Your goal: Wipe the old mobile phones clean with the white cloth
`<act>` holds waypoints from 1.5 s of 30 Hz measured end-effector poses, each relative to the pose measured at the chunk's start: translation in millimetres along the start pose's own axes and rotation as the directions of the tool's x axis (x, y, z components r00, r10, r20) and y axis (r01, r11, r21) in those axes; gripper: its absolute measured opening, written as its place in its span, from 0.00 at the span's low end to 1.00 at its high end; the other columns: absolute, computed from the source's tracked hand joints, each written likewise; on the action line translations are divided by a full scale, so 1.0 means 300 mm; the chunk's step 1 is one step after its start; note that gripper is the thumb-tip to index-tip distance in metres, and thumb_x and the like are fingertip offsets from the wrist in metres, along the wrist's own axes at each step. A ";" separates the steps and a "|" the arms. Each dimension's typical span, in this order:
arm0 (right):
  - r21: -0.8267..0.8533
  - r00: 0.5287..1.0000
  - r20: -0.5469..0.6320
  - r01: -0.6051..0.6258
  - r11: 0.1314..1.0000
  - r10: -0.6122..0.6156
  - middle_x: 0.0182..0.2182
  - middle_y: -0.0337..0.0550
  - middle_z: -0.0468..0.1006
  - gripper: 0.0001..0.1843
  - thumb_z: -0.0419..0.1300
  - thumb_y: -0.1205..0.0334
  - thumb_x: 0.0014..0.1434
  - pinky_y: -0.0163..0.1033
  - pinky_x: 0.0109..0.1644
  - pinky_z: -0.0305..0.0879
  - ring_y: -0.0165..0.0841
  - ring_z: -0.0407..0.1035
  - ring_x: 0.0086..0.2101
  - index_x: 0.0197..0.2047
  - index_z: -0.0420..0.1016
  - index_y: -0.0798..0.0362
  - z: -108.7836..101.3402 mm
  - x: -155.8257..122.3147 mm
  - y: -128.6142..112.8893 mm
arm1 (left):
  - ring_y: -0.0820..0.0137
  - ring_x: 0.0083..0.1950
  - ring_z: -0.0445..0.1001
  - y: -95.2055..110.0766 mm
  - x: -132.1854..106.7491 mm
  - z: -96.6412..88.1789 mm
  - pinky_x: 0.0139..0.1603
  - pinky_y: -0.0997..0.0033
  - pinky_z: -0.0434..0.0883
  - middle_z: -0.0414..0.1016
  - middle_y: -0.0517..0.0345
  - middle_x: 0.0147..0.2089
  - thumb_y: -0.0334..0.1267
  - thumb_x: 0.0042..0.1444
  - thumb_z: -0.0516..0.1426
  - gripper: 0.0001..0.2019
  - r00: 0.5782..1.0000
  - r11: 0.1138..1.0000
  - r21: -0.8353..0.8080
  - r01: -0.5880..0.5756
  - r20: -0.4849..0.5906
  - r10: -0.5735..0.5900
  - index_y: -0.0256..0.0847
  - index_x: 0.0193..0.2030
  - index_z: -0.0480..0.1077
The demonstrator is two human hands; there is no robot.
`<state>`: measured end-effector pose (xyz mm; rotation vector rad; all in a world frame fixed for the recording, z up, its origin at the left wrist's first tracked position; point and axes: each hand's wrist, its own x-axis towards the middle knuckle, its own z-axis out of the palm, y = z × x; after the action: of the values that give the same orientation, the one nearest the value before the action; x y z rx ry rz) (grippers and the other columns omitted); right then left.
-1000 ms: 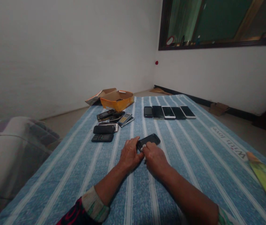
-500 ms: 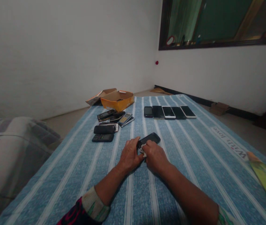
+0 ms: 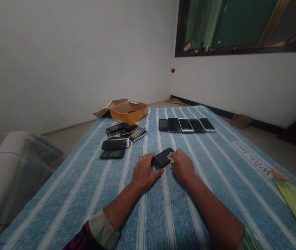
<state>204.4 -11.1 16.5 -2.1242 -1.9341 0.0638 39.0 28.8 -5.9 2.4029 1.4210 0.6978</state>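
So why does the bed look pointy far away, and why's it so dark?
In the head view, wide-angle stretching makes the blue striped cover narrow sharply toward the far wall; the room light is dim and flat, with soft shadows under the left hand.

Dark pink-patterned sleeve (image 3: 81, 238) (cream-and-green ribbed cuff (image 3: 103, 229))

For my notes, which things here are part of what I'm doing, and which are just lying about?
In use: black smartphone at the left hand; white scrap of cloth or tissue in the right hand.
Lying about: row of five smartphones; older phones; orange cardboard box.
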 end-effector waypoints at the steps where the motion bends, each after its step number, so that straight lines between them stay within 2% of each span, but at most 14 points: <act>1: -0.027 1.000 -0.007 -0.028 0.999 0.028 0.43 0.48 0.73 0.15 0.51 0.75 0.59 0.36 0.41 0.61 0.35 0.69 0.42 0.44 0.75 0.54 -0.002 0.004 0.008 | 0.53 0.53 0.69 0.005 0.002 0.000 0.53 0.53 0.69 0.73 0.43 0.52 0.41 0.49 0.64 0.32 1.000 1.000 0.005 0.002 0.003 -0.002 0.33 0.60 0.63; 3: -0.050 1.000 -0.006 -0.016 0.999 0.016 0.43 0.49 0.73 0.14 0.51 0.74 0.60 0.37 0.41 0.61 0.36 0.69 0.43 0.44 0.75 0.55 0.000 0.001 0.001 | 0.53 0.53 0.69 0.010 0.005 0.002 0.54 0.53 0.69 0.73 0.43 0.53 0.42 0.49 0.64 0.32 1.000 1.000 0.010 0.004 0.008 -0.004 0.33 0.60 0.64; 7: -0.014 0.986 0.028 0.164 0.986 -0.163 0.43 0.49 0.73 0.10 0.53 0.69 0.62 0.37 0.42 0.62 0.37 0.68 0.44 0.43 0.76 0.54 0.019 -0.024 -0.064 | 0.54 0.54 0.69 0.009 0.011 0.007 0.54 0.54 0.69 0.74 0.45 0.53 0.41 0.50 0.63 0.30 1.000 1.000 0.012 0.000 0.015 0.000 0.35 0.60 0.64; 9: -0.002 0.979 0.045 0.201 0.980 -0.201 0.42 0.48 0.73 0.10 0.53 0.68 0.63 0.37 0.42 0.62 0.37 0.69 0.44 0.42 0.76 0.54 0.023 -0.025 -0.075 | 0.54 0.53 0.69 0.010 0.014 0.009 0.54 0.55 0.69 0.74 0.45 0.53 0.39 0.51 0.63 0.29 1.000 1.000 0.016 0.000 0.015 0.000 0.35 0.60 0.65; 11: -0.017 0.987 0.045 0.154 0.988 -0.153 0.42 0.49 0.73 0.11 0.53 0.69 0.63 0.37 0.41 0.62 0.37 0.69 0.44 0.42 0.76 0.54 0.018 -0.010 -0.054 | 0.54 0.53 0.70 0.015 0.019 0.008 0.53 0.56 0.69 0.75 0.46 0.53 0.38 0.49 0.64 0.30 1.000 1.000 0.010 0.021 0.010 -0.021 0.36 0.60 0.65; 15: -0.064 0.998 0.004 -0.054 0.996 0.055 0.42 0.49 0.73 0.14 0.51 0.74 0.61 0.37 0.40 0.60 0.36 0.69 0.42 0.43 0.75 0.55 -0.001 0.030 0.028 | 0.56 0.51 0.72 0.027 0.022 0.001 0.51 0.59 0.70 0.75 0.46 0.48 0.37 0.45 0.67 0.36 0.996 0.996 -0.026 0.090 0.009 -0.090 0.35 0.62 0.64; 17: -0.071 0.996 -0.020 -0.085 0.994 0.084 0.42 0.48 0.72 0.14 0.52 0.75 0.60 0.36 0.39 0.59 0.36 0.69 0.42 0.43 0.75 0.55 -0.002 0.035 0.041 | 0.56 0.50 0.72 0.026 0.017 -0.001 0.51 0.59 0.70 0.75 0.46 0.48 0.36 0.44 0.68 0.37 0.995 0.994 -0.050 0.097 0.011 -0.097 0.34 0.62 0.64; 20: -0.078 0.997 -0.057 0.049 0.996 -0.053 0.42 0.47 0.73 0.12 0.52 0.72 0.62 0.37 0.39 0.58 0.36 0.68 0.42 0.43 0.75 0.54 0.014 0.021 0.004 | 0.57 0.50 0.72 0.020 0.001 -0.001 0.52 0.59 0.70 0.76 0.47 0.48 0.34 0.42 0.68 0.37 0.997 0.993 -0.092 0.074 0.014 -0.073 0.34 0.61 0.64; 23: -0.092 0.960 -0.034 0.274 0.957 -0.278 0.40 0.46 0.73 0.10 0.53 0.68 0.65 0.37 0.40 0.58 0.37 0.66 0.42 0.42 0.76 0.52 0.033 0.015 -0.041 | 0.58 0.51 0.72 0.019 -0.014 0.001 0.53 0.59 0.70 0.76 0.49 0.49 0.33 0.42 0.67 0.37 0.999 0.990 -0.132 0.053 0.016 -0.052 0.35 0.62 0.63; 24: -0.101 0.953 -0.020 0.301 0.948 -0.304 0.39 0.46 0.73 0.10 0.53 0.67 0.65 0.38 0.40 0.58 0.37 0.66 0.42 0.41 0.76 0.52 0.036 0.020 -0.045 | 0.58 0.51 0.72 0.020 -0.017 0.001 0.53 0.59 0.70 0.76 0.49 0.49 0.33 0.42 0.67 0.37 0.998 0.989 -0.139 0.054 0.017 -0.053 0.35 0.62 0.63; 30: -0.172 0.991 -0.057 0.109 0.979 -0.120 0.40 0.50 0.74 0.11 0.52 0.69 0.64 0.39 0.39 0.58 0.39 0.65 0.42 0.39 0.77 0.56 0.028 0.057 0.002 | 0.58 0.50 0.72 0.025 -0.016 0.003 0.52 0.58 0.71 0.76 0.49 0.49 0.32 0.40 0.68 0.38 0.997 0.988 -0.135 0.077 0.015 -0.076 0.35 0.61 0.64; 35: -0.149 0.958 -0.036 0.278 0.949 -0.286 0.39 0.48 0.74 0.11 0.53 0.69 0.64 0.40 0.39 0.58 0.39 0.64 0.42 0.38 0.77 0.55 0.046 0.052 -0.032 | 0.58 0.49 0.73 0.015 -0.018 0.009 0.52 0.57 0.71 0.76 0.51 0.47 0.33 0.40 0.68 0.37 0.999 0.987 -0.155 0.030 -0.028 -0.035 0.39 0.60 0.65; 41: -0.165 0.986 -0.061 0.142 0.976 -0.153 0.40 0.50 0.74 0.11 0.53 0.69 0.64 0.41 0.40 0.58 0.40 0.64 0.42 0.38 0.77 0.56 0.042 0.057 -0.026 | 0.58 0.48 0.73 0.015 -0.018 0.012 0.50 0.58 0.72 0.76 0.51 0.47 0.32 0.39 0.68 0.37 0.998 0.989 -0.142 0.047 -0.023 -0.051 0.38 0.59 0.65; 45: -0.110 0.947 -0.044 0.311 0.944 -0.317 0.40 0.49 0.74 0.11 0.53 0.67 0.65 0.41 0.41 0.59 0.39 0.64 0.42 0.42 0.77 0.54 0.053 0.040 -0.080 | 0.57 0.49 0.72 0.006 -0.017 0.018 0.52 0.57 0.71 0.76 0.50 0.48 0.34 0.43 0.65 0.34 0.999 0.988 -0.154 -0.008 -0.049 0.001 0.38 0.60 0.64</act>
<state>179.2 5.3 8.3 -1.8226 -2.2557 -0.1633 41.1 23.6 -10.9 2.2860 1.3281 0.8406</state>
